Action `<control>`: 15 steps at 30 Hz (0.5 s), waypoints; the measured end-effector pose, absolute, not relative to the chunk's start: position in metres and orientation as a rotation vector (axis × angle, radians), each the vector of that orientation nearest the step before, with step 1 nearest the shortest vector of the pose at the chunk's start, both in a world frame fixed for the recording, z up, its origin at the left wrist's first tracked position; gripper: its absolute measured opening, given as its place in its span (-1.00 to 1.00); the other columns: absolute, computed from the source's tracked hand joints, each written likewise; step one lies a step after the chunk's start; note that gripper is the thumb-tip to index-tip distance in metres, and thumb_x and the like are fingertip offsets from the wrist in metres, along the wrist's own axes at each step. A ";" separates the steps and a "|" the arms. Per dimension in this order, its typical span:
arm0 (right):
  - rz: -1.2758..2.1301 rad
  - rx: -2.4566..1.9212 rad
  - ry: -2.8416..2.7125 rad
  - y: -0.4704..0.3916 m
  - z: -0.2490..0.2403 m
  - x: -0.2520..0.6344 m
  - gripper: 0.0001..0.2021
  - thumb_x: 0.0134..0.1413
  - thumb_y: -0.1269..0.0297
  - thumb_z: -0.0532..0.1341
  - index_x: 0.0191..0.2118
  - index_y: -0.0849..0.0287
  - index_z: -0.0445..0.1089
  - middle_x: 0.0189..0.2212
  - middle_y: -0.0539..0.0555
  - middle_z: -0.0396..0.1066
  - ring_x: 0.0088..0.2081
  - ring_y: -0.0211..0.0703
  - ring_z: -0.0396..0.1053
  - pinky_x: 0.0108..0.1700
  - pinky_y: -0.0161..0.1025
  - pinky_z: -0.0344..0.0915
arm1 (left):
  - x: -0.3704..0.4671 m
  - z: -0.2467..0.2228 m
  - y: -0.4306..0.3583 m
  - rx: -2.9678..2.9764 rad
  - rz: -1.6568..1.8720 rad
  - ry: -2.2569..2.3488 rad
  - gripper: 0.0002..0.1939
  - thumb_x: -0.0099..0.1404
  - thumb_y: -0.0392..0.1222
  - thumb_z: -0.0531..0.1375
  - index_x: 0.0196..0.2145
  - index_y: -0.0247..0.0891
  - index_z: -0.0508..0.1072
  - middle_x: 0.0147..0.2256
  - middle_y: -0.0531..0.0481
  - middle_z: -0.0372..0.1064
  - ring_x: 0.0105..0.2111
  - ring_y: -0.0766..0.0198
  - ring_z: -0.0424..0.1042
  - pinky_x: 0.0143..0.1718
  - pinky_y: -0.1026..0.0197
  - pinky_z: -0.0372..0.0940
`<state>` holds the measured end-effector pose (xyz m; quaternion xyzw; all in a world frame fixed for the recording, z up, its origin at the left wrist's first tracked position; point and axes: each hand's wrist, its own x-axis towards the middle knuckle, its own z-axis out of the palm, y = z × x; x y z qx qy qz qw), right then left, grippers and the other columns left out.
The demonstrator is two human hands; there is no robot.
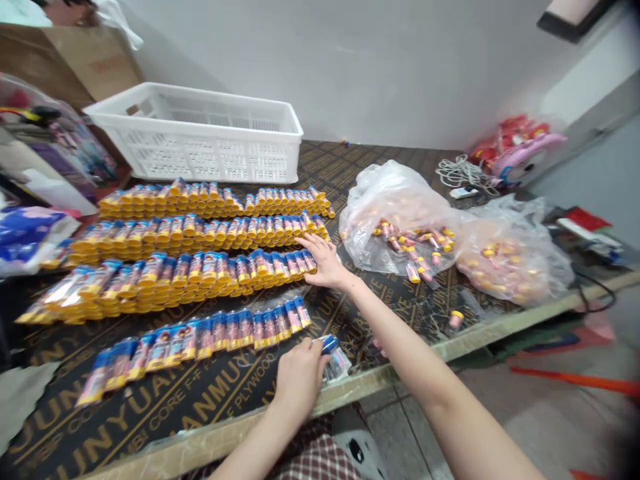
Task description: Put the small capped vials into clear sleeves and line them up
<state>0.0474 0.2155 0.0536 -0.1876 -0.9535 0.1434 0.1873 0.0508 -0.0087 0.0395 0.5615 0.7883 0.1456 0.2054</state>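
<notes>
Stacked rows of small tubes [165, 270] with blue and yellow ends cover the left part of the dark printed board [215, 400]. My right hand [323, 259] reaches to the right end of the stacked rows, its fingers spread. Near the board's front edge, my left hand [303, 367] has its fingers closed at a blue-ended tube [329, 345], beside clear wrappers [339, 363]. A single row of tubes [220, 332] lies between my left hand and the stacks. An open plastic bag [367, 200] on the right has loose pink tubes [395, 237] at its mouth.
A white basket [200, 147] stands behind the rows. Further right are a second full bag [515, 267], a white cable [465, 173] and a pink fan [530, 160]. One yellow-capped tube [455, 320] lies near the front edge [500, 323]. Packages [35, 237] sit far left.
</notes>
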 end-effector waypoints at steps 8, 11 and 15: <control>0.042 -1.538 -2.114 0.285 0.057 0.186 -0.57 0.03 0.36 0.00 0.05 0.34 0.24 -0.02 0.40 0.27 0.05 0.21 0.14 0.05 0.20 0.01 | 0.048 0.026 -0.013 1.487 0.830 2.163 -0.89 0.18 -0.39 0.11 -0.45 -0.24 0.35 -0.44 0.02 0.34 -0.38 0.25 0.36 -0.35 0.27 0.16; 0.051 -1.700 -2.028 0.289 0.042 0.228 -0.60 0.00 0.35 0.06 0.00 0.28 0.28 -0.09 0.35 0.31 -0.01 0.25 0.18 -0.03 0.27 0.04 | 0.047 0.025 -0.011 1.373 0.908 2.133 -0.90 0.12 -0.40 0.13 -0.48 -0.26 0.37 -0.47 0.03 0.34 -0.42 0.26 0.33 -0.36 0.28 0.14; 0.168 -1.633 -2.087 0.276 0.032 0.249 -0.64 -0.05 0.38 0.10 -0.07 0.23 0.35 -0.16 0.27 0.38 -0.11 0.13 0.27 -0.04 0.13 0.13 | 0.043 0.032 -0.011 1.151 1.006 2.027 -0.91 0.14 -0.27 0.17 -0.49 -0.28 0.44 -0.51 0.03 0.38 -0.48 0.28 0.32 -0.41 0.29 0.13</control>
